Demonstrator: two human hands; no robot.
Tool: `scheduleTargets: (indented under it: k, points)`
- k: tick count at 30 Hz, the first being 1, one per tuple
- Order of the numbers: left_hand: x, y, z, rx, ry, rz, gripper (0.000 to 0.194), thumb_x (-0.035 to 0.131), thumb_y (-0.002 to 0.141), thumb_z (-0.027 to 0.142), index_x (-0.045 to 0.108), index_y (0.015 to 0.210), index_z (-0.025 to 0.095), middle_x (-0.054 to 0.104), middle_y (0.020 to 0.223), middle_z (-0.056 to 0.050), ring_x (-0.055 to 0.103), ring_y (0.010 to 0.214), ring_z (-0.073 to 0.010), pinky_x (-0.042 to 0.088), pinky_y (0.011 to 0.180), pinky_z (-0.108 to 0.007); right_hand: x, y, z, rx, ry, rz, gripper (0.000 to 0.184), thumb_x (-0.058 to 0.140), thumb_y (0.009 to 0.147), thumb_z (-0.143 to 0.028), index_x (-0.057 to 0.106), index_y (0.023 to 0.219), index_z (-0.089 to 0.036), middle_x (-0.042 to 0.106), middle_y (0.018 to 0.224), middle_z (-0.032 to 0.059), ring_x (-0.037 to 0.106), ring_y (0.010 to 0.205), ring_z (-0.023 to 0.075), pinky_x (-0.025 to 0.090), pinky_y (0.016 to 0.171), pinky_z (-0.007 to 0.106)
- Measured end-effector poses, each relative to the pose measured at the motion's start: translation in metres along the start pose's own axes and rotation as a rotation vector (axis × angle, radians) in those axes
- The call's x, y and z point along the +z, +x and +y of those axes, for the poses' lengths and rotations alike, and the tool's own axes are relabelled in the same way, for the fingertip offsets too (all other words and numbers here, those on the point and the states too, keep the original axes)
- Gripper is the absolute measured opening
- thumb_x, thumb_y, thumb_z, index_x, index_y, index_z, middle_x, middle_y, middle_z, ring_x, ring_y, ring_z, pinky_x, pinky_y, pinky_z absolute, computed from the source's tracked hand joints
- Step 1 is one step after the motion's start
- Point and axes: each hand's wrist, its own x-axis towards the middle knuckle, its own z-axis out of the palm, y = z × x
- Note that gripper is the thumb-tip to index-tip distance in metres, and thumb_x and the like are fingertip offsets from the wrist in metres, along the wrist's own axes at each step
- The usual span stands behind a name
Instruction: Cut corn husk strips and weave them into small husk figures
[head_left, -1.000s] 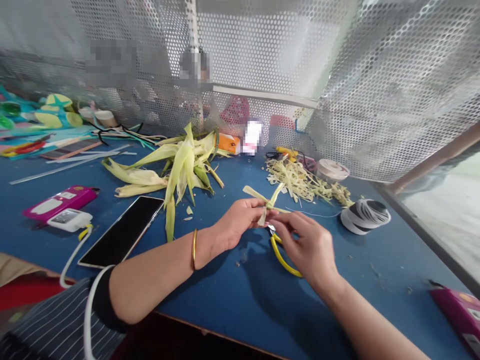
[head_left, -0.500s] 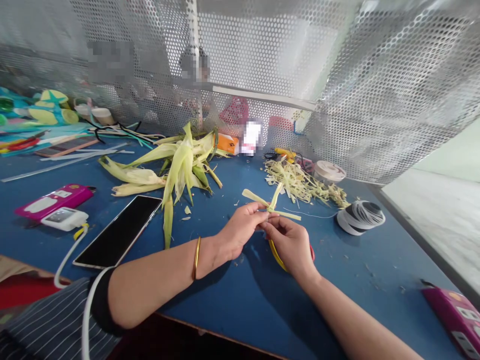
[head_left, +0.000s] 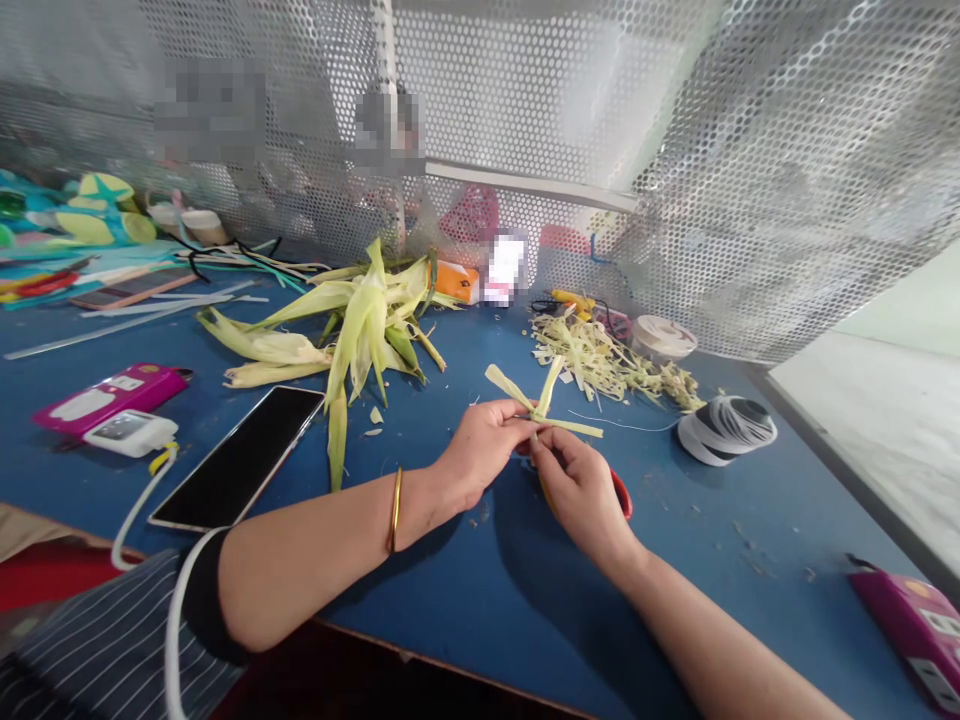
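Note:
My left hand is closed, thumb and fingers pinching a small piece of crossed corn husk strips above the table. Pale green strip ends stick out from the fingers to the upper left, upward and to the right. My right hand is closed too, its thumb and forefinger pinched at the lower side of the same piece, touching my left fingertips; the exact grip is hidden. Under my right hand lies a curved red and yellow object, mostly covered. A thin thread runs from near the piece toward a black-and-white thread spool.
Corn husks lie at the back left, shredded husk at the back right beside a tape roll. A phone and a purple power strip with a white plug are left; another purple strip is right. A perforated screen stands behind.
Both hands stay together on the husk piece. My right fingers have shifted slightly, and the upper strips have tilted a little. More of the red part shows beside my right hand.

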Motion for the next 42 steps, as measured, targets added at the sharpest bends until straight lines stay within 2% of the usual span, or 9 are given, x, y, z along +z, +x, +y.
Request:
scheduleTargets:
  k: [7, 12, 14, 18, 21, 26, 38, 40, 42]
  points:
    - [-0.002, 0.003, -0.004, -0.010, 0.002, 0.031, 0.012, 0.074, 0.069, 0.025, 0.073, 0.074, 0.013, 0.065, 0.070, -0.002, 0.056, 0.074, -0.0135, 0.044, 0.071, -0.026, 0.001, 0.001, -0.002, -0.027, -0.007, -0.019, 0.030, 0.047, 0.093, -0.033, 0.038, 0.066, -0.023, 0.045, 0.064, -0.0030, 0.041, 0.062, 0.0138, 0.033, 0.058, 0.025]
    - [-0.003, 0.004, 0.001, -0.065, 0.029, 0.020, 0.009, 0.072, 0.071, 0.021, 0.071, 0.071, 0.012, 0.065, 0.067, -0.002, 0.057, 0.069, -0.0126, 0.046, 0.070, -0.027, -0.001, 0.000, -0.003, -0.026, -0.068, -0.049, 0.030, 0.045, 0.095, -0.034, 0.045, 0.068, -0.023, 0.056, 0.066, -0.0014, 0.049, 0.060, 0.0138, 0.036, 0.057, 0.025]
    - [-0.004, 0.003, 0.006, -0.080, 0.030, 0.008, 0.005, 0.068, 0.073, 0.017, 0.070, 0.072, 0.012, 0.067, 0.070, -0.003, 0.059, 0.067, -0.0115, 0.047, 0.069, -0.026, -0.008, -0.001, -0.005, -0.109, -0.225, -0.001, 0.025, 0.046, 0.096, -0.034, 0.054, 0.075, -0.022, 0.063, 0.071, 0.0003, 0.055, 0.062, 0.0149, 0.038, 0.059, 0.026]
    - [-0.004, 0.001, 0.014, -0.140, 0.027, 0.011, 0.007, 0.062, 0.079, 0.015, 0.067, 0.076, 0.014, 0.068, 0.069, -0.003, 0.063, 0.063, -0.0114, 0.047, 0.064, -0.025, -0.025, 0.001, -0.010, -0.412, -0.688, 0.304, 0.016, 0.054, 0.094, -0.032, 0.066, 0.097, -0.022, 0.069, 0.093, 0.0079, 0.062, 0.085, 0.0224, 0.040, 0.078, 0.034]
    - [-0.004, 0.001, 0.015, -0.188, 0.025, -0.019, 0.008, 0.062, 0.081, 0.018, 0.067, 0.076, 0.014, 0.069, 0.068, -0.003, 0.066, 0.062, -0.0126, 0.050, 0.067, -0.027, -0.033, 0.007, -0.010, -0.500, -0.813, 0.291, 0.016, 0.053, 0.094, -0.026, 0.068, 0.099, -0.021, 0.070, 0.099, 0.0088, 0.061, 0.097, 0.0246, 0.036, 0.091, 0.039]
    - [-0.008, 0.003, 0.012, -0.219, 0.060, -0.096, 0.010, 0.069, 0.077, 0.022, 0.070, 0.085, 0.015, 0.072, 0.079, -0.005, 0.067, 0.065, -0.0127, 0.050, 0.065, -0.025, -0.029, 0.010, -0.004, -0.507, -0.783, 0.190, 0.022, 0.046, 0.097, -0.018, 0.065, 0.087, -0.020, 0.069, 0.073, 0.0009, 0.062, 0.071, 0.0162, 0.033, 0.098, 0.038]
    - [-0.002, 0.002, 0.004, -0.067, 0.156, -0.005, 0.019, 0.065, 0.083, 0.024, 0.063, 0.068, 0.012, 0.061, 0.059, 0.000, 0.056, 0.053, -0.0084, 0.048, 0.058, -0.023, -0.026, 0.003, -0.010, -0.492, -0.636, 0.134, 0.028, 0.044, 0.096, -0.017, 0.059, 0.073, -0.020, 0.066, 0.066, 0.0006, 0.060, 0.066, 0.0153, 0.036, 0.092, 0.036]
    - [-0.004, 0.003, 0.004, -0.055, 0.157, -0.002, 0.019, 0.065, 0.082, 0.026, 0.063, 0.068, 0.013, 0.061, 0.059, 0.000, 0.055, 0.053, -0.0084, 0.048, 0.058, -0.023, -0.025, 0.003, -0.011, -0.427, -0.537, 0.115, 0.029, 0.045, 0.096, -0.021, 0.060, 0.071, -0.020, 0.066, 0.067, 0.0009, 0.060, 0.067, 0.0157, 0.037, 0.090, 0.037]
    - [-0.006, 0.005, 0.005, -0.068, 0.147, -0.018, 0.020, 0.066, 0.081, 0.027, 0.062, 0.068, 0.013, 0.059, 0.059, 0.001, 0.054, 0.053, -0.0082, 0.047, 0.057, -0.023, -0.025, 0.006, -0.010, -0.241, -0.327, 0.065, 0.031, 0.048, 0.095, -0.030, 0.061, 0.068, -0.020, 0.065, 0.065, 0.0007, 0.057, 0.065, 0.0157, 0.040, 0.081, 0.034]
